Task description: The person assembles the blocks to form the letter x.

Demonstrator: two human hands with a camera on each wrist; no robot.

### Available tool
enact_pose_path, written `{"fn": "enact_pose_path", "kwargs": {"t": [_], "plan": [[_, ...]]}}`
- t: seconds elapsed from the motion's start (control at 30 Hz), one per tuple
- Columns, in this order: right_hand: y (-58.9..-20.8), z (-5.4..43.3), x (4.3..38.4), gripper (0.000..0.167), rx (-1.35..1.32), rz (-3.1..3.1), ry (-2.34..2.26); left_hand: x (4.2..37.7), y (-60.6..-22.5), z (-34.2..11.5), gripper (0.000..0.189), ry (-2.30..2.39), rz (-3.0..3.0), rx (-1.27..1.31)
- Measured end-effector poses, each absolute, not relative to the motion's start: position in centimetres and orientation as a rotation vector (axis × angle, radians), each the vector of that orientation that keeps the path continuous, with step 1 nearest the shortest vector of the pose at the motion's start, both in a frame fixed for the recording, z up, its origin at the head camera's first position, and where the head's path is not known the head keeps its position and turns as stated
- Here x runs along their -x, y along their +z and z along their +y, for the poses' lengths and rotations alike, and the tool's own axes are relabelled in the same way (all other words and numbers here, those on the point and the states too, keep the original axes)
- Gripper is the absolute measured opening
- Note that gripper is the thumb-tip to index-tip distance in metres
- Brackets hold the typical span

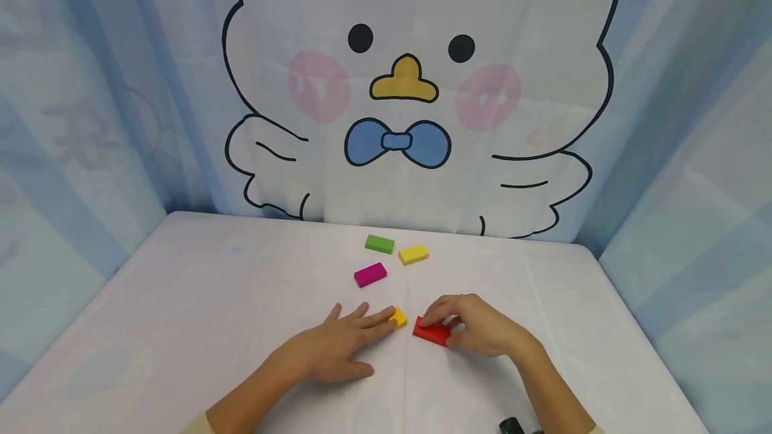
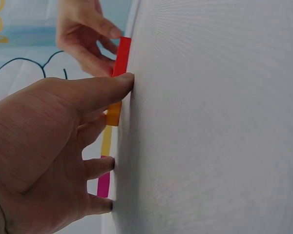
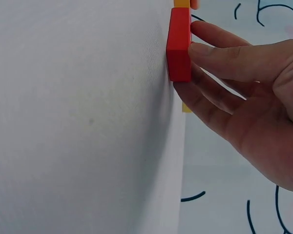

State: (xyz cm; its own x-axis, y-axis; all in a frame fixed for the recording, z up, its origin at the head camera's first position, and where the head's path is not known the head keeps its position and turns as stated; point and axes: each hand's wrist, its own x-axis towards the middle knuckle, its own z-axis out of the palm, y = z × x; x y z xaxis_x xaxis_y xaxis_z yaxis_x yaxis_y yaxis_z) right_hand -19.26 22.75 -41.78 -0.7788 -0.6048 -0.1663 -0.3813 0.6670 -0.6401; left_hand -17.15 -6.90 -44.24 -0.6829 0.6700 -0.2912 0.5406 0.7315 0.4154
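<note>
In the head view, my left hand (image 1: 338, 348) lies palm down with its fingers spread and straight. Its index and middle fingertips rest on a small orange-yellow block (image 1: 399, 317). Just to the right, my right hand (image 1: 485, 328) holds a red rectangular block (image 1: 431, 332) between thumb and fingers, low at the white tabletop. Seen from the right wrist, the thumb presses the near part of the red block (image 3: 179, 46) while other fingers lie along its side and end. A narrow gap separates the red and orange-yellow blocks in the head view.
Beyond the hands lie a magenta block (image 1: 370, 275), a green block (image 1: 379, 244) and a yellow block (image 1: 413, 255) on the white tabletop (image 1: 181, 300). A black object (image 1: 511, 426) pokes in at the bottom edge. Behind stands a curtain (image 1: 398, 193) with a cartoon bird.
</note>
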Motion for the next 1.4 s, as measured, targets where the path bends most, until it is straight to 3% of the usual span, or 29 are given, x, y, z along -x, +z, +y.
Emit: {"fn": "enact_pose_path", "kwargs": {"t": [1.4], "plan": [[-41.9,19.9,18.1,0.041,0.771,2.499,-0.956,17.1,-44.1,-6.9,0.079,0.406,2.527,-0.943]]}}
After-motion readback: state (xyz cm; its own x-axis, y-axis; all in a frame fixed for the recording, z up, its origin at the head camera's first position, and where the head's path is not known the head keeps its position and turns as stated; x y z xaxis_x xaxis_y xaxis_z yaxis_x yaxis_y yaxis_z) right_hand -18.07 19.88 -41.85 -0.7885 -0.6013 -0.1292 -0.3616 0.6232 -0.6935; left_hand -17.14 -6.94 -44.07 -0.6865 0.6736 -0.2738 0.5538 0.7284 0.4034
